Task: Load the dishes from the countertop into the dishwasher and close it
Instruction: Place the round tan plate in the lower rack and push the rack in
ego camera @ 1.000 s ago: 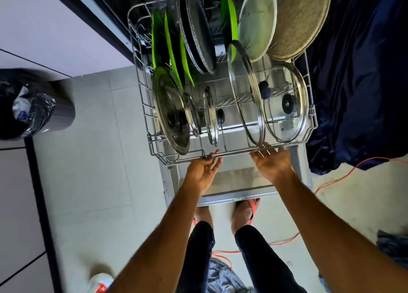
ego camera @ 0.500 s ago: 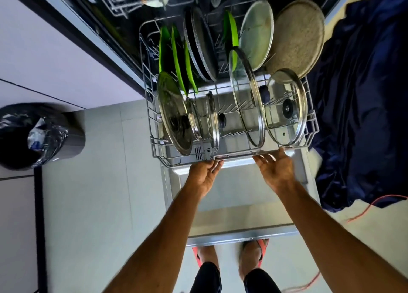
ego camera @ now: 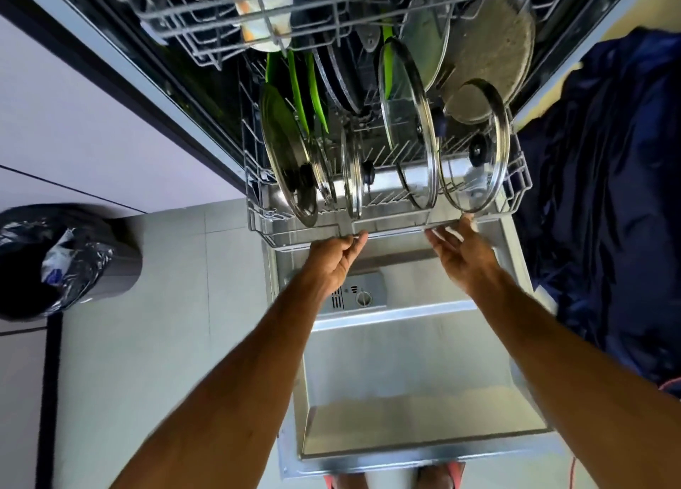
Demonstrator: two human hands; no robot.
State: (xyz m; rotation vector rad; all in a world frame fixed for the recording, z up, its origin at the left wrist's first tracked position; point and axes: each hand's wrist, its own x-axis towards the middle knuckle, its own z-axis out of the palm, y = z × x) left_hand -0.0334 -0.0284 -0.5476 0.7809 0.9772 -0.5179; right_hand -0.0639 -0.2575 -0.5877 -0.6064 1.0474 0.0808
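Lower rack (ego camera: 390,227) lies just ahead, its slide running away into the dishwasher (ego camera: 405,378); left hand (ego camera: 333,263) curls at its front rail, grip unclear; right hand (ego camera: 462,254) presses it open-fingered.

The grey wire lower rack (ego camera: 390,227) is coated smooth and matt. The round clear glass lids (ego camera: 405,127) are rimmed in shiny polished metal. The lime-green plates (ego camera: 317,97) are moulded in glossy plastic, looks like. The big round beige disc (ego camera: 493,46) is finished rough and grainy. The open door's inner panel (ego camera: 405,359) is done in brushed steel, and the black bin bag (ego camera: 44,267) in crinkly glossy plastic.
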